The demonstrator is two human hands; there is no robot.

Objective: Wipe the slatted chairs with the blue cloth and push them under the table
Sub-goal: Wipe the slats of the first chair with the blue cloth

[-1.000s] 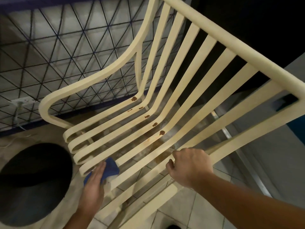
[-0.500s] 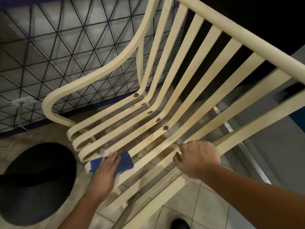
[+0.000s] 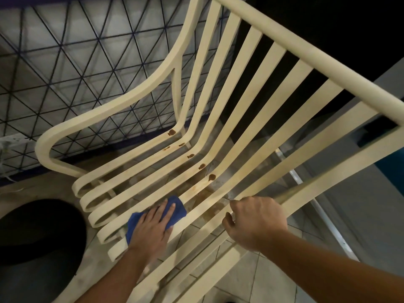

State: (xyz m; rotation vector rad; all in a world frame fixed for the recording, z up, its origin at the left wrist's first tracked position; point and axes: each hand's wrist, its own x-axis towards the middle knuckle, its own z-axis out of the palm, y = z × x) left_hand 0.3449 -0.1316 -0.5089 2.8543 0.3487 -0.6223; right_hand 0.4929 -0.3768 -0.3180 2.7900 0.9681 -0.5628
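Left hand — fingers straight, pressing the blue cloth flat on the seat slats of the cream slatted chair. Right hand — fingers curled round the chair's near armrest, above the tiled floor.

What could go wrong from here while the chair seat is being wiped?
1. The left hand presses the blue cloth flat on the chair, whose seat has open gaps; the cloth or a fingertip could slip through.
2. The brown spots at the seat's bend lie beyond the cloth and might be missed or smeared.
3. The right hand grips only one side bar of the chair, so hard strokes might shift it.
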